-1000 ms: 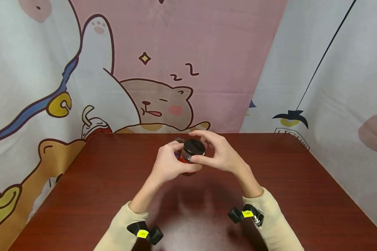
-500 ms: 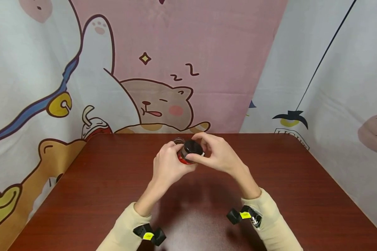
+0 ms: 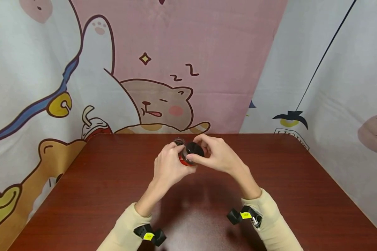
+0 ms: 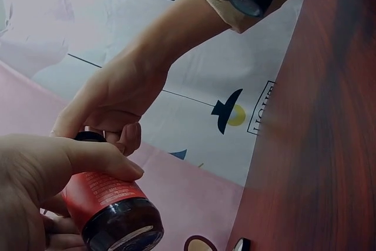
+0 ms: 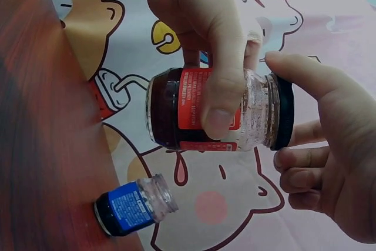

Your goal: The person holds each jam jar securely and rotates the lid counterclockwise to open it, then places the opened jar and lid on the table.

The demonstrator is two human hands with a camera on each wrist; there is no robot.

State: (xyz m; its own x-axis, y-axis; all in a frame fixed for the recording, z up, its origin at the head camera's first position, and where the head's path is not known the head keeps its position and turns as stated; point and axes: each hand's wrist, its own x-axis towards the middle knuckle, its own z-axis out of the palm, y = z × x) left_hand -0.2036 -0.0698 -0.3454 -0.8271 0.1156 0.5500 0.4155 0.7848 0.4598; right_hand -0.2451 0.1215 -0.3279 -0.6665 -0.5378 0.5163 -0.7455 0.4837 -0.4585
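My left hand (image 3: pixel 169 164) grips the body of a glass jar (image 5: pixel 191 101) with a red label and dark contents. In the right wrist view the left thumb lies across its label. My right hand (image 3: pixel 218 155) holds the jar's black lid (image 3: pixel 195 149) between thumb and fingers; the lid sits on the jar's mouth. In the left wrist view the jar's base (image 4: pixel 126 227) faces the camera. Behind the left hand, a smaller blue-labelled jar (image 5: pixel 132 207) stands on the table with no lid on its mouth; in the head view the hand partly covers it.
The red-brown wooden table (image 3: pixel 113 195) runs back to a hanging cloth (image 3: pixel 226 69) printed with cartoon animals. Each sleeve carries a small black wrist camera (image 3: pixel 149 235). A small black-edged item (image 4: pixel 241 244) is cut off at the bottom of the left wrist view; its kind is unclear.
My left hand has turned on the red-labelled jar, its thumb now less visible from above. Both hands shifted slightly, and the right hand stays on the lid. More of the blue-labelled jar's mouth shows.
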